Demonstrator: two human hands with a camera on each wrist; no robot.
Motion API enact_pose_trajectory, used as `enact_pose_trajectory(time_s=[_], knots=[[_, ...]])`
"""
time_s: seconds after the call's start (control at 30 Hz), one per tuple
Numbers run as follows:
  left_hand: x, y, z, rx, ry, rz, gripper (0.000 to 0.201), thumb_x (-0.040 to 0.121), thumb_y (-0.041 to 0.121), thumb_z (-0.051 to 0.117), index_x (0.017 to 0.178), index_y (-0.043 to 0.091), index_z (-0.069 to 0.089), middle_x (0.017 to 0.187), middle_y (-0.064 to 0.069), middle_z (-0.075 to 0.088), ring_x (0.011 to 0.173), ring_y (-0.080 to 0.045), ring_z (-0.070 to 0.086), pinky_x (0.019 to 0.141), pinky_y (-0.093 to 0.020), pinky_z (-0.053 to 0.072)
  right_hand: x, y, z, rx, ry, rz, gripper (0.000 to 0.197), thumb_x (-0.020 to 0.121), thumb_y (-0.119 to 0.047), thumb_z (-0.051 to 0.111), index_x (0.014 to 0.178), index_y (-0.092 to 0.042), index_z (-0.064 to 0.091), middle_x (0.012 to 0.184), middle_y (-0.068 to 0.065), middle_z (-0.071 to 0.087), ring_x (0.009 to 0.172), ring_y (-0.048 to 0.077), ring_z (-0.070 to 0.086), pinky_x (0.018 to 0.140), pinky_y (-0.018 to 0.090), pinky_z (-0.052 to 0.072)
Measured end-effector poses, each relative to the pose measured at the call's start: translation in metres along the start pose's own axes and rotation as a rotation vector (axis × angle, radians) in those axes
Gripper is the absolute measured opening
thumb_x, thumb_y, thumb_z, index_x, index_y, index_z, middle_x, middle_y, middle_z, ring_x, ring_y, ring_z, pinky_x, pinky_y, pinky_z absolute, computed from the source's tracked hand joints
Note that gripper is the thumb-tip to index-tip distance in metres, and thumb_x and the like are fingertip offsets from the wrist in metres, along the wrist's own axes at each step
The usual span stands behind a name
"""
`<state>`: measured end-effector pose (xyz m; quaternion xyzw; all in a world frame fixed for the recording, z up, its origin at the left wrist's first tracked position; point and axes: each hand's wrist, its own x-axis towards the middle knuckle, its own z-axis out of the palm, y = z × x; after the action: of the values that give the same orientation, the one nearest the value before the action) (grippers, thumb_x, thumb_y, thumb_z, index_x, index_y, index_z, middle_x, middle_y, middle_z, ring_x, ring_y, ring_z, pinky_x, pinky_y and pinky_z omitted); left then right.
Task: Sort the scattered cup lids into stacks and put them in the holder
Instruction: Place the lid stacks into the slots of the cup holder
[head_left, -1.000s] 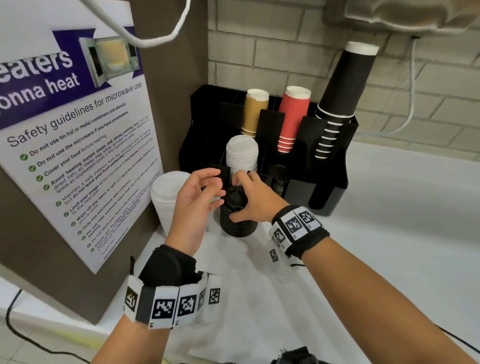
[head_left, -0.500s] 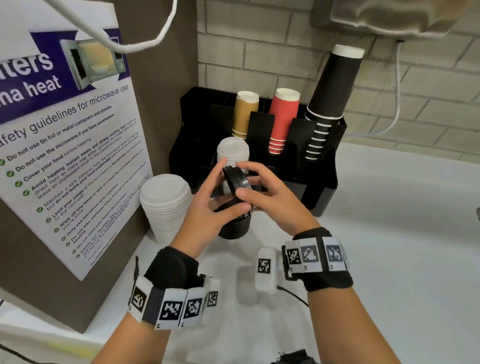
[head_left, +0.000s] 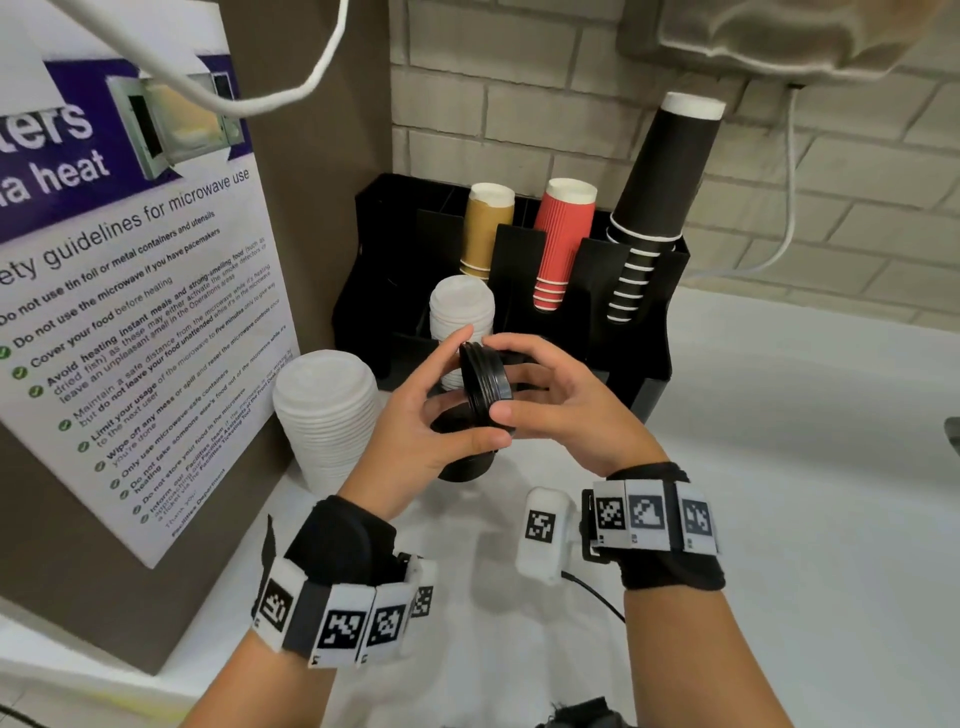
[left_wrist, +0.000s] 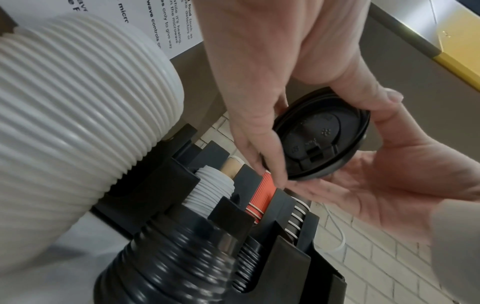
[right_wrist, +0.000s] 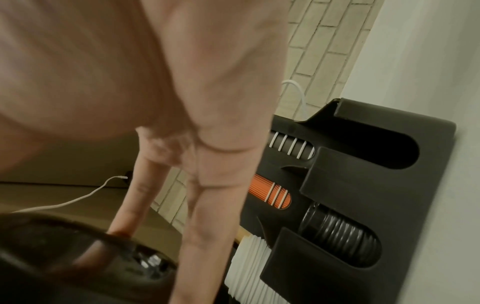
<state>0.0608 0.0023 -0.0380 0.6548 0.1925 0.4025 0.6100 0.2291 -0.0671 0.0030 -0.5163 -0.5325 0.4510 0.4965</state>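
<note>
Both hands hold a few nested black lids (head_left: 484, 374) turned on edge, just above the black lid stack (head_left: 465, 467) on the counter. My left hand (head_left: 470, 400) pinches the lids' rim from the left, and my right hand (head_left: 501, 382) grips it from the right. In the left wrist view the black lids (left_wrist: 319, 139) show their top face between the fingers (left_wrist: 259, 133). A tall white lid stack (head_left: 327, 410) stands on the counter at the left. The black holder (head_left: 649, 322) has white lids (head_left: 462, 312) in a front slot and black lids (right_wrist: 345, 232) in another.
Tan, red and black paper cups (head_left: 563, 244) stand upside down in the holder's rear slots. A brown panel with a microwave safety poster (head_left: 135, 312) closes off the left side. A brick wall runs behind, with a white cable (head_left: 789, 208). White counter (head_left: 805, 467) stretches to the right.
A second ago both hands were at the top of the black stack on the counter. They have lifted a few lids off it and turned them on edge.
</note>
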Motion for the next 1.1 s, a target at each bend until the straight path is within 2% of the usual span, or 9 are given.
enact_pose_trajectory(time_s=[0.1,0.27,0.37,0.43,0.57,0.67,0.77,0.97,1.1], knots=[[0.001,-0.002,0.001,0.007,-0.008,-0.006,0.092,0.057,0.031,0.089,0.135,0.055,0.045,0.132,0.025,0.057,0.123,-0.007,0.058,0.094,-0.022,0.05,0.002,-0.001,0.005,-0.018,0.045,-0.019,0.06,0.068,-0.021,0.082,0.122,-0.029,0.057,0.111,0.01,0.066,0.096,0.024,0.069,0.079,0.035,0.057],[0.004,0.0,-0.004,0.006,0.038,-0.036,0.091,0.063,0.03,0.084,0.14,0.05,0.039,0.145,0.013,0.046,0.127,-0.006,0.053,0.095,-0.02,0.05,0.016,0.001,0.002,-0.099,0.133,-0.106,0.054,0.073,-0.009,0.08,0.119,-0.024,0.056,0.106,0.005,0.067,0.096,0.014,0.067,0.08,0.029,0.055],[0.002,0.003,-0.01,0.027,0.179,-0.066,0.062,0.072,0.041,0.072,0.128,0.048,0.048,0.138,0.01,0.049,0.113,0.001,0.06,0.094,-0.022,0.051,0.035,-0.001,-0.026,-0.232,0.412,-0.182,0.056,0.07,-0.015,0.083,0.117,-0.029,0.056,0.109,-0.001,0.065,0.098,0.009,0.065,0.079,0.021,0.054],[0.002,0.002,-0.016,0.035,0.254,-0.069,0.036,0.086,0.032,0.067,0.119,0.042,0.056,0.128,0.009,0.055,0.101,0.003,0.064,0.093,-0.028,0.054,0.051,-0.002,-0.051,-0.373,0.505,-0.187,0.056,0.07,-0.016,0.083,0.115,-0.03,0.054,0.105,-0.008,0.062,0.093,0.005,0.064,0.07,0.01,0.051],[0.001,-0.002,-0.022,0.045,0.289,-0.079,0.025,0.094,0.017,0.063,0.111,0.036,0.062,0.115,0.011,0.058,0.095,0.004,0.064,0.082,-0.024,0.052,0.085,0.005,-0.083,-0.787,0.318,0.004,0.062,0.068,-0.017,0.083,0.122,-0.027,0.055,0.113,-0.002,0.061,0.097,0.014,0.061,0.074,0.006,0.044],[0.001,-0.004,-0.023,0.044,0.287,-0.09,0.025,0.094,0.016,0.062,0.107,0.037,0.064,0.113,0.011,0.059,0.098,-0.002,0.064,0.079,-0.021,0.053,0.105,0.014,-0.087,-1.066,0.15,0.146,0.07,0.069,-0.02,0.082,0.132,-0.026,0.052,0.134,0.007,0.052,0.12,0.024,0.052,0.097,0.028,0.043],[0.0,-0.005,-0.021,0.048,0.285,-0.103,0.025,0.094,0.015,0.062,0.106,0.037,0.064,0.112,0.01,0.059,0.101,-0.006,0.063,0.079,-0.02,0.053,0.114,0.018,-0.082,-1.177,0.093,0.212,0.071,0.069,-0.02,0.08,0.134,-0.024,0.051,0.132,0.011,0.051,0.112,0.027,0.055,0.094,0.036,0.049],[-0.002,-0.003,-0.021,0.05,0.294,-0.103,0.025,0.094,0.013,0.061,0.105,0.035,0.064,0.114,0.007,0.058,0.101,-0.007,0.062,0.08,-0.023,0.054,0.115,0.027,-0.071,-1.263,0.029,0.248,0.071,0.068,-0.02,0.08,0.132,-0.02,0.048,0.121,0.013,0.053,0.099,0.028,0.058,0.081,0.035,0.052],[-0.003,-0.003,-0.022,0.046,0.295,-0.097,0.025,0.095,0.013,0.061,0.104,0.037,0.064,0.114,0.006,0.058,0.103,-0.01,0.062,0.079,-0.022,0.055,0.112,0.03,-0.063,-1.359,0.034,0.27,0.073,0.071,-0.024,0.079,0.135,-0.017,0.046,0.117,0.013,0.056,0.098,0.03,0.06,0.082,0.041,0.054]])
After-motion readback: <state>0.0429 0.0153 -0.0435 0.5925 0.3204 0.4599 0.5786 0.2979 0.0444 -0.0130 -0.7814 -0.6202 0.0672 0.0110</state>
